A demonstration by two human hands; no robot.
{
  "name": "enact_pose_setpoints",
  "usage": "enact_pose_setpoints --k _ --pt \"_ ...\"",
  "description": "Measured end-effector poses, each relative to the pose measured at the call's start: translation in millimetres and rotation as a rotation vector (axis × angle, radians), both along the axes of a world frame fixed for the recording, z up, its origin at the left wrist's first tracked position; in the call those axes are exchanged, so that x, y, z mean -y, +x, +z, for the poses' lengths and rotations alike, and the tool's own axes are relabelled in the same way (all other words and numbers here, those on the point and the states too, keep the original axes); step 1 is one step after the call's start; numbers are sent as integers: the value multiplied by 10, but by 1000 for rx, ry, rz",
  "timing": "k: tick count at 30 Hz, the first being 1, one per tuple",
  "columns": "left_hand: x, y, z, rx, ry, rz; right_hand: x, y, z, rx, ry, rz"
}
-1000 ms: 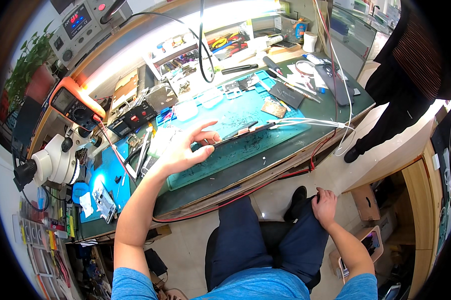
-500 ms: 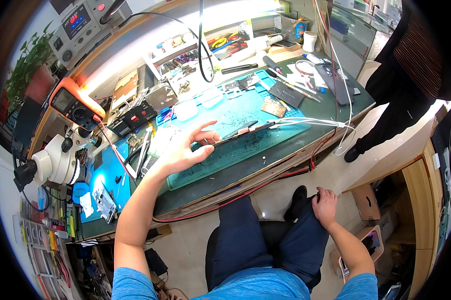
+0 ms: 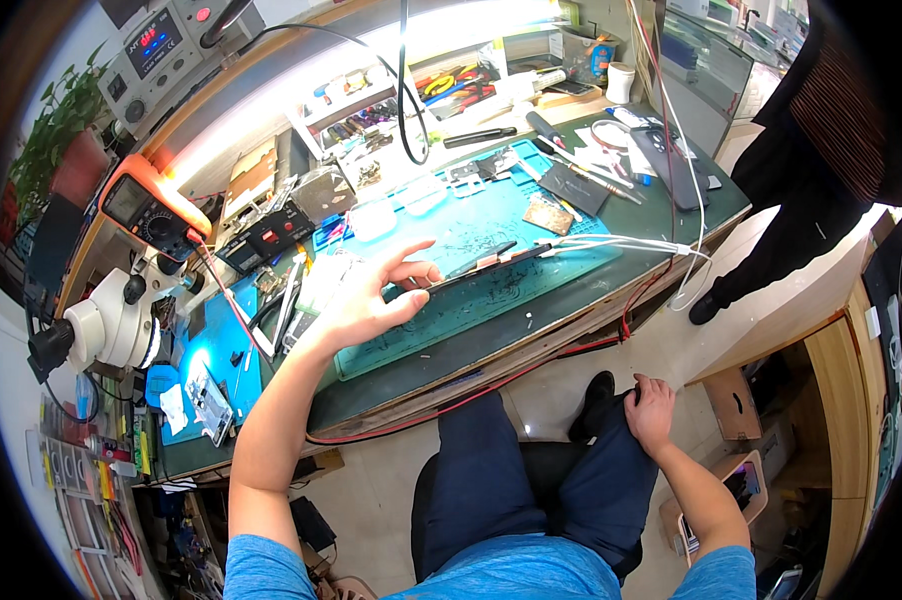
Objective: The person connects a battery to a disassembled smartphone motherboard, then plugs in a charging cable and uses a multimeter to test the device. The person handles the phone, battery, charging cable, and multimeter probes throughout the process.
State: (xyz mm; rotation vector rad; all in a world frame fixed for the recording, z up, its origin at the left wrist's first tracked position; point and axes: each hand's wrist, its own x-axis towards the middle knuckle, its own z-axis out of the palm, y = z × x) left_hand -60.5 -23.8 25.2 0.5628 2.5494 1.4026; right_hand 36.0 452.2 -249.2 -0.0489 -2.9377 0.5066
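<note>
My left hand (image 3: 389, 300), fingers curled, grips the left end of a thin dark device (image 3: 493, 262), held edge-on over a teal silicone mat (image 3: 461, 325). White cables (image 3: 611, 242) run from the device's right end toward the bench's right side. Small coppery and black pieces show along its top edge. Just beyond it lie a worn metal piece (image 3: 547, 217) and a dark flat panel (image 3: 574, 187). My right hand (image 3: 649, 408) rests on my right knee, fingers loosely bent and apart, holding nothing.
An orange multimeter (image 3: 151, 205), a microscope (image 3: 106, 318) and an opened phone (image 3: 209, 403) on a blue mat (image 3: 233, 340) occupy the left. Tool holders (image 3: 346, 125) line the back. Red cables (image 3: 561, 355) hang along the front edge. Another person (image 3: 791, 210) stands at right.
</note>
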Motion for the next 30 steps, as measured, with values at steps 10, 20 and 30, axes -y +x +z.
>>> enact_pose_setpoints --k 10,20,30 --pt "-11 6 19 -4 -6 2 0 3 -3 0 1 5" --pt "-12 2 15 -12 -4 -2 -10 0 -9 -5 4 9" --pt "-8 -4 10 0 -8 -10 -4 2 4 5 3 5"
